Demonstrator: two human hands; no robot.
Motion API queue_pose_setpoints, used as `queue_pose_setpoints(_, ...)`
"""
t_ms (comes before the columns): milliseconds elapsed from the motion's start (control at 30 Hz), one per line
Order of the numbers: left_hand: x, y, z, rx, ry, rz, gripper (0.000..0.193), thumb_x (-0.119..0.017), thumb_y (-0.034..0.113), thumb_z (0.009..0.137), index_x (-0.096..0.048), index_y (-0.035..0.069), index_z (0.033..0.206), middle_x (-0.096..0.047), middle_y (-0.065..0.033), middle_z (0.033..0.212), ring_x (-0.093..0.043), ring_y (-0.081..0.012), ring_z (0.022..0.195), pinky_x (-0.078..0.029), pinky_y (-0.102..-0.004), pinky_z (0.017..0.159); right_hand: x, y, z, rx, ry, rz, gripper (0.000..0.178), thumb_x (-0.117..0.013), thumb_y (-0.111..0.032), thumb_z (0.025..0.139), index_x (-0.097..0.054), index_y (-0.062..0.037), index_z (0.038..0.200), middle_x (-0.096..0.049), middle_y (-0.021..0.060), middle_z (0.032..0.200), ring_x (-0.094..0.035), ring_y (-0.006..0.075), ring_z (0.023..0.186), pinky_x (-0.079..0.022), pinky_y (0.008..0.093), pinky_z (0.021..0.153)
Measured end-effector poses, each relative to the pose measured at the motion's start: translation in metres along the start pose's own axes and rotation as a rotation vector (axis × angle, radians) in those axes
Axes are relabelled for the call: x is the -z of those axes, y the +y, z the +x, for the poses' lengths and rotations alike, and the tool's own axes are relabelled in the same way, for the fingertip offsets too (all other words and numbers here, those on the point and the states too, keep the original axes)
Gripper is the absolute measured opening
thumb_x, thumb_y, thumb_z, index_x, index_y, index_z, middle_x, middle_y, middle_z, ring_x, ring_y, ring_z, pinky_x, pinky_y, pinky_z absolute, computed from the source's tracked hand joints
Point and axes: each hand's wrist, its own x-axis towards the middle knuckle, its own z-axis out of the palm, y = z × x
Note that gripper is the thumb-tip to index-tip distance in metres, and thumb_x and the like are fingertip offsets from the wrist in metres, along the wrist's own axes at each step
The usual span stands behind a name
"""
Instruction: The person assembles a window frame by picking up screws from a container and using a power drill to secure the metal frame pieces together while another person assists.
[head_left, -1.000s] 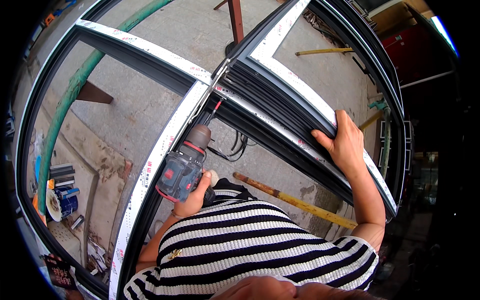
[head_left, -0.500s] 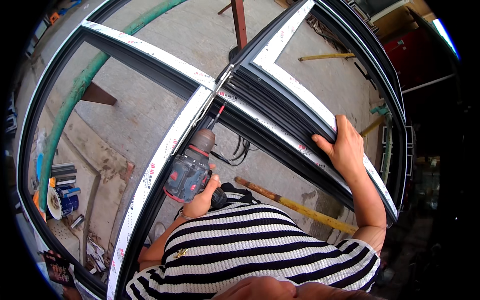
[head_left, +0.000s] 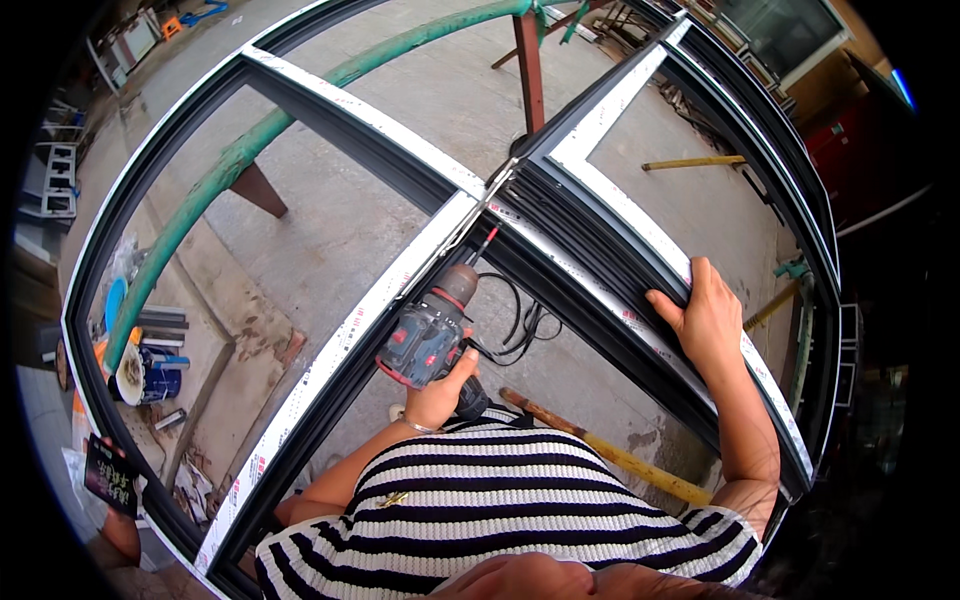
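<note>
My left hand [head_left: 440, 392] is wrapped round the handle of a cordless drill [head_left: 424, 338], dark grey-blue with red trim. The drill's long bit with a red tip [head_left: 490, 240] points at the inner corner of a dark window frame [head_left: 375, 290], beside a metal hinge arm [head_left: 495, 190]. Whether the tip touches the frame I cannot tell. A tilted window sash [head_left: 625, 205], edged in white printed film, stands out from the frame. My right hand [head_left: 705, 312] grips its near edge, thumb on the inner side and fingers over the film.
Green pipe [head_left: 240, 150] and a red-brown metal leg [head_left: 528, 75] show beneath the frame. Below lie a yellow pole [head_left: 620, 452], black cable [head_left: 520, 325] and a blue bucket [head_left: 160, 380]. Another person's hand [head_left: 122, 535] holds a dark card [head_left: 110, 475] at lower left.
The whole view has shifted, so frame, sash and drill appear farther right and lower. Both my hands keep their holds. The dark card at lower left shows more fully.
</note>
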Motion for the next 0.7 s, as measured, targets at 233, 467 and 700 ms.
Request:
queue_pose_setpoints(233,-0.001,0.002,-0.003,-0.018,0.017,0.007,0.021,-0.065,0.009,0.090,-0.059,0.002,0.108,-0.062,-0.0038,0.080,-0.061,-0.0111,0.068,-0.049,-0.0276,0.063,-0.001,0.000,-0.001,0.019,0.035,-0.001,0.058,-0.070,-0.052,0.079,-0.047,-0.0019,0.097,-0.059,0.0197,0.086,-0.062,0.0408,0.080,-0.049,0.0473,0.068)
queue_pose_setpoints(467,-0.001,-0.005,-0.003,0.033,0.008,-0.078,0.017,-0.065,0.011,0.090,-0.058,0.004,0.104,-0.062,-0.0038,0.080,-0.062,-0.0121,0.068,-0.049,-0.0274,0.062,-0.002,0.000,-0.001,0.036,0.063,0.011,0.059,-0.069,-0.054,0.079,-0.047,-0.0018,0.096,-0.059,0.0198,0.084,-0.062,0.0407,0.077,-0.050,0.0466,0.067)
queue_pose_setpoints(700,-0.010,-0.005,-0.007,0.016,-0.013,-0.176,0.024,-0.064,0.014,0.092,-0.058,0.004,0.113,-0.063,-0.0038,0.080,-0.063,-0.0113,0.069,-0.050,-0.0269,0.063,-0.001,0.000,-0.003,0.023,0.053,0.014,0.059,-0.067,-0.055,0.080,-0.047,-0.0020,0.095,-0.059,0.0190,0.084,-0.062,0.0392,0.078,-0.050,0.0458,0.068)
